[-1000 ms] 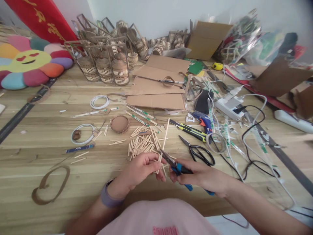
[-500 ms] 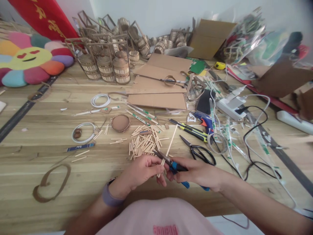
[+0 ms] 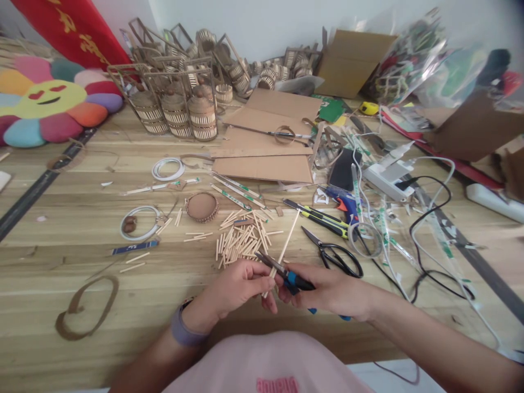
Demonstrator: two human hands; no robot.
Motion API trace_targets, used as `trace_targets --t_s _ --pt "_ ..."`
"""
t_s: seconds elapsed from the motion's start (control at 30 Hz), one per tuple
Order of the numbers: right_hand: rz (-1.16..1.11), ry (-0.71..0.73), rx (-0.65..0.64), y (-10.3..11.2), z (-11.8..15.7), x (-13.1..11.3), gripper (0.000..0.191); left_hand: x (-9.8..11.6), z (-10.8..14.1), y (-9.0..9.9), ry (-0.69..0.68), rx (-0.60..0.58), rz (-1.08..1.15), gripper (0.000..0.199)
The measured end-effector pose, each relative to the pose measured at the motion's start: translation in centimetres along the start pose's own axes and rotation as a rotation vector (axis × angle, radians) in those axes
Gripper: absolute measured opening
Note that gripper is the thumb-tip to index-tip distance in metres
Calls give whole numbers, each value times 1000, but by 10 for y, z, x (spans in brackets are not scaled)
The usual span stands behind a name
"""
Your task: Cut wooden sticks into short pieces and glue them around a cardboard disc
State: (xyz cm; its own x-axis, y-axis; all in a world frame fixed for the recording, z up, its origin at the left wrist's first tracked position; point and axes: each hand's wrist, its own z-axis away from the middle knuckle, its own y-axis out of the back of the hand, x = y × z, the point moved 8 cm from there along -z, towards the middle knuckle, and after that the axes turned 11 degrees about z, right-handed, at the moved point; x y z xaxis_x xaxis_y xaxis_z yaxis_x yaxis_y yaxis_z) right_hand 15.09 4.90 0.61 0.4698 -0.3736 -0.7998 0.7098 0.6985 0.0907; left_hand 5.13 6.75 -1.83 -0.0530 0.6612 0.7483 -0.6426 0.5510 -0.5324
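Stick (image 3: 289,239) held across the cutters (image 3: 291,277) above the table (image 3: 141,300)
Left hand (image 3: 244,281) pinches its near end, seemingly to steady it; right hand (image 3: 333,289) curls closed round the cutters, apparently for leverage; the pile (image 3: 239,241) of sticks lies just beyond.

There were two coiled white rings (image 3: 168,177) at left, one pair of black metal scissors (image 3: 322,247) at right and one blue-and-black-handled metal tool (image 3: 302,282) near.

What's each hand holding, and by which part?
The left hand holds a thin stick near its lower end; the right hand holds a plier-like tool by its handles.
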Motion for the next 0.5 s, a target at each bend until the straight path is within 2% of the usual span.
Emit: trace_targets --t_s 0.3,0.5 --pt "136 18 25 3 -3 5 19 0 1 1 1 9 -23 39" --pt "357 54 145 6 -5 5 13 2 2 1 -9 18 -119 36"
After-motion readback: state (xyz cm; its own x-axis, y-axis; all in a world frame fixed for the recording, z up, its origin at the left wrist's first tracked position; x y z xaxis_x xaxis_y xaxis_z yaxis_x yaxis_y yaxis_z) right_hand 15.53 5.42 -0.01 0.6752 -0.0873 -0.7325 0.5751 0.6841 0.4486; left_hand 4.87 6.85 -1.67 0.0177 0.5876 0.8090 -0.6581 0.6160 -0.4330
